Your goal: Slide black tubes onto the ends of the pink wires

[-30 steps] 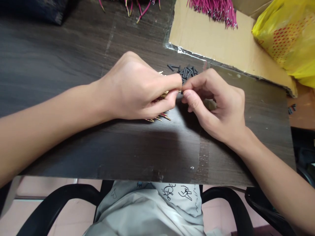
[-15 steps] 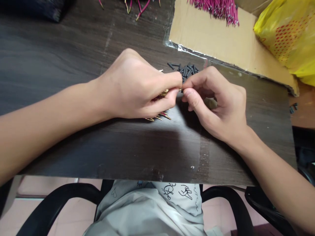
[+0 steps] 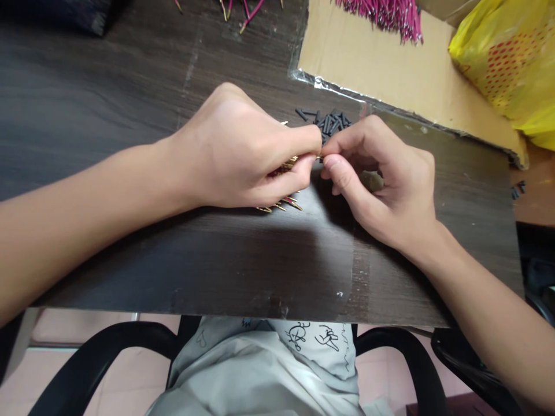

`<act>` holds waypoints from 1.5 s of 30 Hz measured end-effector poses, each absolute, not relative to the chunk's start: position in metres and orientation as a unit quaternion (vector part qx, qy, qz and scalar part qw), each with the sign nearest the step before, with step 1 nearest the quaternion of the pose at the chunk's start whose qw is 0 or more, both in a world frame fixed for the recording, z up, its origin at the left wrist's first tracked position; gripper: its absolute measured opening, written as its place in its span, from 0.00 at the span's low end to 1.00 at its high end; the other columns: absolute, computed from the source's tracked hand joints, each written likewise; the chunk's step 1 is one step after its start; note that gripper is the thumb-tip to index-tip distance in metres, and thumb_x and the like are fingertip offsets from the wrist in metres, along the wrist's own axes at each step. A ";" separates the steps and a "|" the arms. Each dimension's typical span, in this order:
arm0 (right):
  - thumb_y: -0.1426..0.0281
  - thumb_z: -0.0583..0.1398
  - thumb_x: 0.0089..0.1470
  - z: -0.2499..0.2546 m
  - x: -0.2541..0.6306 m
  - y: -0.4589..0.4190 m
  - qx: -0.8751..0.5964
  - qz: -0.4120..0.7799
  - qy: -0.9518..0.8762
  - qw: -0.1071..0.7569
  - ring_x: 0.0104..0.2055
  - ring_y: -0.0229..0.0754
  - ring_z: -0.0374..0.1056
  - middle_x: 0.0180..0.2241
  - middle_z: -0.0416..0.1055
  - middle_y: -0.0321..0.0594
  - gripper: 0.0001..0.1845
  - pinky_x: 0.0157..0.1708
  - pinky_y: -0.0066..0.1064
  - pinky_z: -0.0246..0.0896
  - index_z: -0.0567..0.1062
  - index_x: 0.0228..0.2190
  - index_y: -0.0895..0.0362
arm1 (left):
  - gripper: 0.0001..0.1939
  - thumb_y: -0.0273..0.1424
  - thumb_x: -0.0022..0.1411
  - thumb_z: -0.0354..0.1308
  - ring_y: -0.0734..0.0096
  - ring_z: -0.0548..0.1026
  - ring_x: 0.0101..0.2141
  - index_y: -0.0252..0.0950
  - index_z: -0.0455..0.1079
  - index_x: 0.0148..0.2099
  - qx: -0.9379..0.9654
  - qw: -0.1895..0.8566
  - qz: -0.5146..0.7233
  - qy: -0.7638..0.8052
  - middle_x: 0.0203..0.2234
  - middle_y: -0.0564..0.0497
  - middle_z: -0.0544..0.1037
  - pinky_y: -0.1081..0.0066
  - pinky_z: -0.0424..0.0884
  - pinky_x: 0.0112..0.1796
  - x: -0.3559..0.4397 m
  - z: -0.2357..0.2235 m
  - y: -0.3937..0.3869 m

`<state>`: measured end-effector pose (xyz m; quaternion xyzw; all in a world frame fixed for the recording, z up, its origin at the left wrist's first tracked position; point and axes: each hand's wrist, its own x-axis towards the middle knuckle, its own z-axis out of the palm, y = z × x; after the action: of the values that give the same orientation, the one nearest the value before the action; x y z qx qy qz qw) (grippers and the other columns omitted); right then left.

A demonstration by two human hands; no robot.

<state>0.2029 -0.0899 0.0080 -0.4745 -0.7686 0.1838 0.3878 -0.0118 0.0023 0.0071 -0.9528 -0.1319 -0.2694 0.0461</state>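
Observation:
My left hand (image 3: 243, 153) is closed around a bundle of gold-tipped wires (image 3: 284, 203), whose pointed ends stick out under the palm. Its thumb and forefinger pinch one gold tip at the middle of the dark table (image 3: 130, 115). My right hand (image 3: 384, 182) meets it fingertip to fingertip, pinching a small piece there that I cannot make out. Just beyond the fingers lies a small heap of short black sleeves (image 3: 330, 122).
A flat cardboard sheet (image 3: 381, 81) lies at the back right with a pile of pink wires (image 3: 385, 14) on it. A yellow plastic bag (image 3: 511, 63) sits at the far right. More pink wires (image 3: 243, 11) lie at the back edge. A black chair armrest (image 3: 95, 370) shows below.

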 end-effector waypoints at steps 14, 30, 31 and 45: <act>0.60 0.58 0.69 0.008 0.202 -0.091 -0.475 0.178 -0.765 0.396 0.31 0.41 0.72 0.34 0.75 0.37 0.08 0.36 0.37 0.75 0.75 0.41 0.50 | 0.13 0.32 0.68 0.50 0.77 0.62 0.16 0.37 0.71 0.32 -0.943 0.076 -0.301 -0.121 0.13 0.58 0.61 0.72 0.52 0.22 -0.010 0.010 -0.001; 0.64 0.60 0.67 0.007 0.202 -0.090 -0.456 0.180 -0.764 0.421 0.37 0.44 0.74 0.40 0.76 0.41 0.06 0.36 0.38 0.76 0.76 0.42 0.50 | 0.14 0.32 0.71 0.48 0.78 0.62 0.16 0.36 0.71 0.35 -0.945 0.075 -0.296 -0.119 0.13 0.58 0.62 0.72 0.53 0.22 -0.012 0.014 -0.003; 0.63 0.60 0.67 0.007 0.202 -0.090 -0.456 0.179 -0.763 0.422 0.37 0.44 0.74 0.40 0.76 0.41 0.06 0.36 0.39 0.76 0.76 0.42 0.50 | 0.14 0.33 0.71 0.48 0.78 0.62 0.16 0.36 0.72 0.35 -0.944 0.074 -0.299 -0.118 0.13 0.58 0.62 0.72 0.53 0.22 -0.011 0.014 -0.003; 0.61 0.59 0.68 0.006 0.202 -0.090 -0.464 0.169 -0.759 0.424 0.35 0.42 0.74 0.39 0.75 0.40 0.08 0.34 0.36 0.75 0.75 0.43 0.50 | 0.20 0.36 0.71 0.44 0.78 0.66 0.17 0.34 0.76 0.39 -0.957 0.045 -0.242 -0.156 0.14 0.57 0.64 0.75 0.58 0.24 -0.010 0.014 -0.002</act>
<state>0.2019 -0.0903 0.0063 -0.4640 -0.7591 0.1690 0.4241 -0.0098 -0.0021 0.0142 -0.9566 -0.1565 -0.2418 0.0446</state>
